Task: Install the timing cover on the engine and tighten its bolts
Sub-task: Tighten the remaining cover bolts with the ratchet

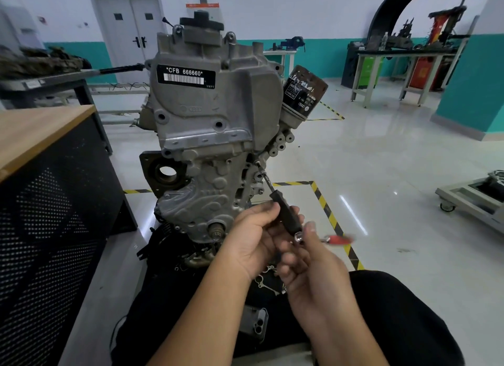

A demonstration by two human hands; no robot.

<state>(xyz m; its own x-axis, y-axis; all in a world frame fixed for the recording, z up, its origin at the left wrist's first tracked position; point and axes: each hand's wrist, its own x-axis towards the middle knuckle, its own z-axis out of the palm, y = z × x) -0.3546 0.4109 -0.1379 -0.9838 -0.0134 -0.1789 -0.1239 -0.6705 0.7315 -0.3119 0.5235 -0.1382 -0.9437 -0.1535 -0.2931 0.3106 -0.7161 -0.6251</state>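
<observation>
Head view: hands (275, 237) grip screwdriver (283, 210).

Timing cover (207, 114) matt cast metal (greyish); floor (381, 161) glossy.

Engine (212, 136) stands upright mid-floor, timing cover (207, 199) on its near face, oil filter (304, 91) sticking out upper right, cabinet (49, 174) just to its left. Driver (283, 210) runs from a bolt (257, 162) on the cover's right edge down to both hands: left hand (253, 237) on the handle, right hand (313, 259) at its butt end, below and right. Phone (253, 324) lies on the lap under the forearms; workbench (403, 57) far back right.
</observation>
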